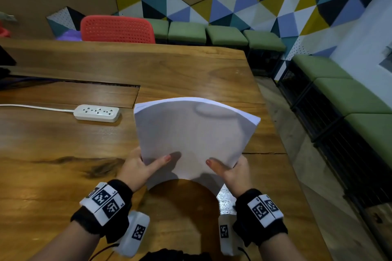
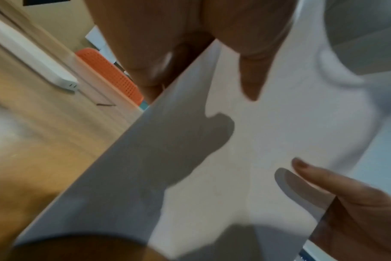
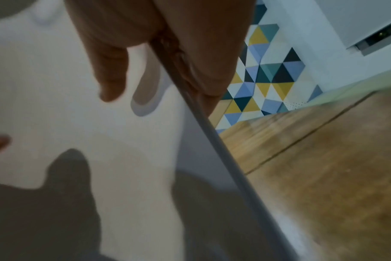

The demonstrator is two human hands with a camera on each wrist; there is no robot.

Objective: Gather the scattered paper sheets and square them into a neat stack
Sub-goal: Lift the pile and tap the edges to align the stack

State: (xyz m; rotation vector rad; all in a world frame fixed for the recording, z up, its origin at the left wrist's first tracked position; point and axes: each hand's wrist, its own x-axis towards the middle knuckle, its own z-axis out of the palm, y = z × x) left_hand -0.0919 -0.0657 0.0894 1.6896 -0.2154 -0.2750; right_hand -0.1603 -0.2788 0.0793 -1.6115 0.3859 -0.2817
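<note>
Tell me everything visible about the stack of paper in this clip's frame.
The stack of paper is plain white, blank on its facing sheet, and many sheets thick, its layered edges showing at the far corners. It is held above the wooden table, bowed into an arch. The left hand and right hand grip its near side edges, thumbs on top, fingers behind. Shadows fall across it.

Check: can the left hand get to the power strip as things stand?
Probably not yet: the left hand grips the paper stack with the right hand. The tabletop path to the power strip looks free.
</note>
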